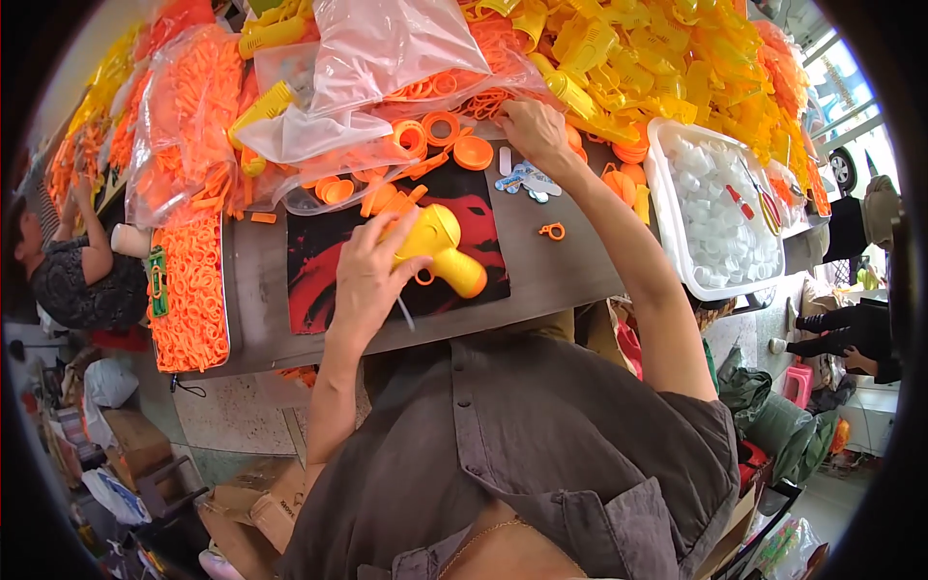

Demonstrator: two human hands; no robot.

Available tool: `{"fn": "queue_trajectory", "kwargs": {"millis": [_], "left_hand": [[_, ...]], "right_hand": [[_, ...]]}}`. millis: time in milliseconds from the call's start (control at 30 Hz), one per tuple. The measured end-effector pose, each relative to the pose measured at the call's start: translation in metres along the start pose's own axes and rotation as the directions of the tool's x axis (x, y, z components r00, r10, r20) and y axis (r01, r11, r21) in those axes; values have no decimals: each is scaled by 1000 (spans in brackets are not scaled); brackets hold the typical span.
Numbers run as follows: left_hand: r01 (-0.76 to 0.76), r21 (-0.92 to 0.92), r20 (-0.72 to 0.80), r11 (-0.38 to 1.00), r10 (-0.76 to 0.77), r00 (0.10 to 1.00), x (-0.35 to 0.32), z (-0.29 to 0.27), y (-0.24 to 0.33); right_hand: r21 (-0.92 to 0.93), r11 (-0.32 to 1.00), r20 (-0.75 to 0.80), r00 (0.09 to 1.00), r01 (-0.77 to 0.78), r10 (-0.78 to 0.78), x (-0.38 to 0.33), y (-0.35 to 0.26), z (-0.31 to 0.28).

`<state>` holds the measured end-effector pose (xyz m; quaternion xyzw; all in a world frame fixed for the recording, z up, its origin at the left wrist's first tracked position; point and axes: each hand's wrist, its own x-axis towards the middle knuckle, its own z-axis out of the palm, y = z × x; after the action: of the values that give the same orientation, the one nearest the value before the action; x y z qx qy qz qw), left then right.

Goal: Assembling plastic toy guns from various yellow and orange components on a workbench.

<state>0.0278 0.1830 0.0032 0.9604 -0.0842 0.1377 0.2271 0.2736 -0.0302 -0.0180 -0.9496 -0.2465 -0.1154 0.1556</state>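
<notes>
My left hand (365, 266) is closed around a yellow plastic toy shaped like a hair dryer (431, 232), above a black and red mat (324, 295). The toy has an orange handle end and a small orange ring-like piece on its side. A thin pale strip (405, 314) hangs below that hand. Stretched to the far side of the table, my right hand (537, 130) has its fingers bent together at a heap of thin orange plastic parts (481, 102). What its fingertips grip is hidden. Orange round caps (473, 153) lie just left of it.
A small orange ring piece (551, 231) and blue-white stickers (528, 181) lie on the table (590, 266). Yellow shells (619, 58) pile up behind. A white bin (667, 217) of translucent parts stands right; an orange-filled tray (225, 329) left. Another person (82, 261) sits far left.
</notes>
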Motion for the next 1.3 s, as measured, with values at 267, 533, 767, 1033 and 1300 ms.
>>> {"fn": "queue_trajectory", "kwargs": {"millis": [267, 533, 767, 1033, 1300], "left_hand": [[19, 72, 4, 997, -20, 1000, 0, 17, -3], [-48, -30, -147, 998, 43, 988, 31, 28, 3], [157, -820, 11, 550, -258, 966, 54, 7, 16], [147, -579, -98, 802, -248, 964, 16, 12, -16], [284, -578, 159, 765, -237, 959, 27, 23, -21]], "right_hand": [[11, 964, -41, 963, -266, 267, 18, -4, 33], [780, 358, 597, 781, -513, -180, -45, -19, -54], [798, 327, 601, 708, -506, -370, -73, -70, -81], [722, 685, 337, 913, -95, -228, -89, -84, -46], [596, 775, 83, 944, 210, -320, -92, -89, -26]]}}
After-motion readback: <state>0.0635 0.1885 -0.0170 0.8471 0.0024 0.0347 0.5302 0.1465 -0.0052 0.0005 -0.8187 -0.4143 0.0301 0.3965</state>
